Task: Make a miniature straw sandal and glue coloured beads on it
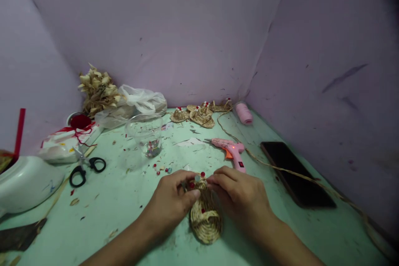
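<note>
A small woven straw slipper [206, 226] lies on the table in front of me, its rounded heel toward me. Red and pale beads [197, 178] sit at its far end, and another red bead shows lower on the strap. My left hand [174, 195] grips the slipper's left side near the beads, thumb on top. On the other side, my right hand [238, 195] has its fingertips pinched together close to the beads. Whatever lies between those fingertips is too small or hidden to make out.
A pink glue gun [229, 148] with a lit light lies beyond my hands. Scissors [87, 170], a clear cup of beads [149, 141] and a white bowl [28, 187] stand left. A phone [296, 174] lies right, crossed by twine. Finished-looking slippers [202, 117] and pink thread [243, 113] sit behind.
</note>
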{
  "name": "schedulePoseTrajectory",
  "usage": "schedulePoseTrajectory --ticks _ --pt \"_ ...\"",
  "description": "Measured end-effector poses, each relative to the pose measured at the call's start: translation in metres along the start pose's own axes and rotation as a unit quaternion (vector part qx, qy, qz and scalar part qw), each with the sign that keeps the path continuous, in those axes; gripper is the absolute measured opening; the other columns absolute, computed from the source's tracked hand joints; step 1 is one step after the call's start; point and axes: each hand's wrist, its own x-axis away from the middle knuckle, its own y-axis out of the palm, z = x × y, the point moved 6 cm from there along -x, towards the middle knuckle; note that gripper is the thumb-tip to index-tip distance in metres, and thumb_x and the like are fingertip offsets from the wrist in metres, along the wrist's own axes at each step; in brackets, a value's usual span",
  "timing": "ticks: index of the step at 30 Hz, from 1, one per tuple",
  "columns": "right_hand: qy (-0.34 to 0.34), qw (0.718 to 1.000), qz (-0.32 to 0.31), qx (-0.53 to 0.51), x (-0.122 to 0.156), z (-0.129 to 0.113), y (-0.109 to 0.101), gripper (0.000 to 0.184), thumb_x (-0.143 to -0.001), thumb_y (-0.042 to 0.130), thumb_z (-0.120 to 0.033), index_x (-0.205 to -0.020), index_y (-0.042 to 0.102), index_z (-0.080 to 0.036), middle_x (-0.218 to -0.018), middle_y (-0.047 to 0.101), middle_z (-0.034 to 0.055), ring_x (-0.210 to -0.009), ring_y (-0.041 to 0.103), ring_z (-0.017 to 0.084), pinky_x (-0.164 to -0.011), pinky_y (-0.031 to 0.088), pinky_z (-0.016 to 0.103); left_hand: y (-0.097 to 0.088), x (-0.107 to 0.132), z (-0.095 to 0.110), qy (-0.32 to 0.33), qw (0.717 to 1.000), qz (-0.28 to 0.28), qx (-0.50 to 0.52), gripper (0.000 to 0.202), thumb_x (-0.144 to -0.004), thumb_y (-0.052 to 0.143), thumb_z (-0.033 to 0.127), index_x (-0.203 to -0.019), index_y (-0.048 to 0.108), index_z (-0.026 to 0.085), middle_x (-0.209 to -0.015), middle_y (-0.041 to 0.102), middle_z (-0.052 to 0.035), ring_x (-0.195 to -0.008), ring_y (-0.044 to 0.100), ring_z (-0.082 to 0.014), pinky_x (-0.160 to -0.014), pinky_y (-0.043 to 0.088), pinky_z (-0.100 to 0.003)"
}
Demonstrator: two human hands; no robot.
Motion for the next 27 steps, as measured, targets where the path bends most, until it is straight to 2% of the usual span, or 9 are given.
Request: schedulePoseTrajectory --ticks 3,8,17,23,27 --pt "-0.018 1.000 0.005 0.021 -0.001 -0.003 0.002 0.017 -0.082 0.051 -0.016 -0.077 0.068 -0.018 -0.069 0.068 0.0033 -0.057 0.061 0.015 -0.050 0.040 0.023 0.008 -0.008 0.000 -0.022 0.998 -0.035 0.038 0.012 -0.064 0.058 0.017 -0.074 0.063 0.013 -0.057 0.047 0.0033 -0.052 0.035 -0.0094 -0.048 0.027 -0.021" --pt "-0.030 0.999 0.009 0.030 -0.001 -0.004 0.001 0.014 -0.081 0.054 -0.016 -0.077 0.068 -0.017 -0.070 0.068 0.0042 -0.057 0.061 0.015 -0.051 0.041 0.024 0.010 -0.011 -0.010 -0.052 0.996 -0.033 0.061 0.014 -0.062 0.059 0.018 -0.075 0.060 0.013 -0.049 0.036 0.0077 -0.047 0.027 -0.0076 -0.045 0.021 -0.021" --pt "-0.034 0.999 -0.001 0.035 -0.002 -0.005 -0.002 0.015 -0.081 0.054 -0.018 -0.076 0.068 -0.017 -0.069 0.069 0.0034 -0.056 0.061 0.016 -0.050 0.042 0.026 0.011 -0.009 -0.015 -0.042 0.996 -0.027 0.071 0.017 -0.064 0.056 0.018 -0.079 0.061 0.012 -0.054 0.040 0.0059 -0.050 0.031 -0.0085 -0.048 0.024 -0.022" --pt "-0.058 0.997 0.032 0.038 0.000 -0.006 0.000 0.017 -0.083 0.053 -0.020 -0.075 0.068 -0.018 -0.069 0.068 0.0016 -0.056 0.061 0.015 -0.050 0.040 0.025 0.011 -0.010 -0.021 -0.040 0.997 -0.029 0.059 0.017 -0.064 0.055 0.016 -0.080 0.062 0.013 -0.054 0.039 0.0063 -0.051 0.031 -0.0082 -0.048 0.024 -0.022" --pt "-0.059 0.997 0.031 0.041 0.001 -0.006 0.002 0.018 -0.084 0.053 -0.022 -0.075 0.068 -0.018 -0.069 0.068 0.0008 -0.056 0.060 0.014 -0.050 0.039 0.024 0.011 -0.009 -0.025 -0.037 0.997 -0.030 0.054 0.018 -0.065 0.054 0.017 -0.081 0.061 0.013 -0.055 0.039 0.0061 -0.052 0.032 -0.0087 -0.048 0.025 -0.022"
